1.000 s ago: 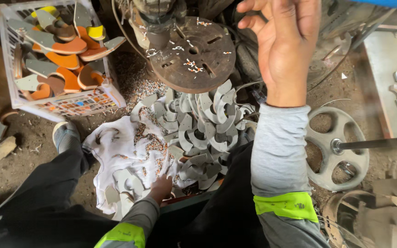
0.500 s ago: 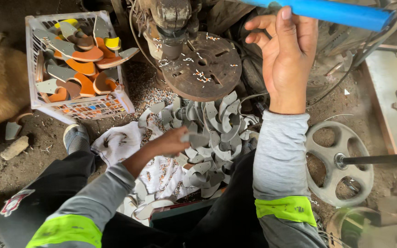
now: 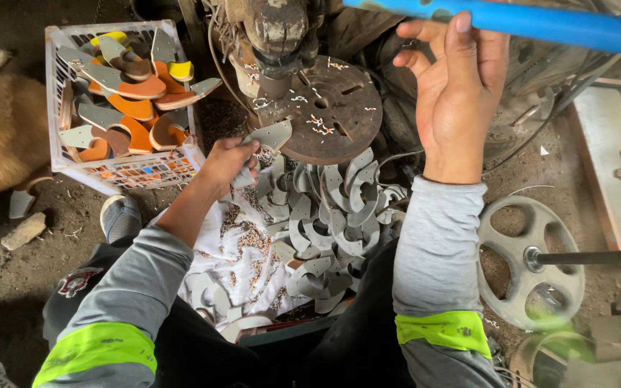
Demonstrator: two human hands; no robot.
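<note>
two hands (image 3: 228,162), one white crate (image 3: 57,100), one blue lever (image 3: 533,21), one spoked wheel (image 3: 533,262)

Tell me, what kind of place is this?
Probably a small metal workshop. A drill press with a round table stands over a heap of curved grey metal pieces, metal shavings lie on a white cloth, and a crate holds more parts.
</note>
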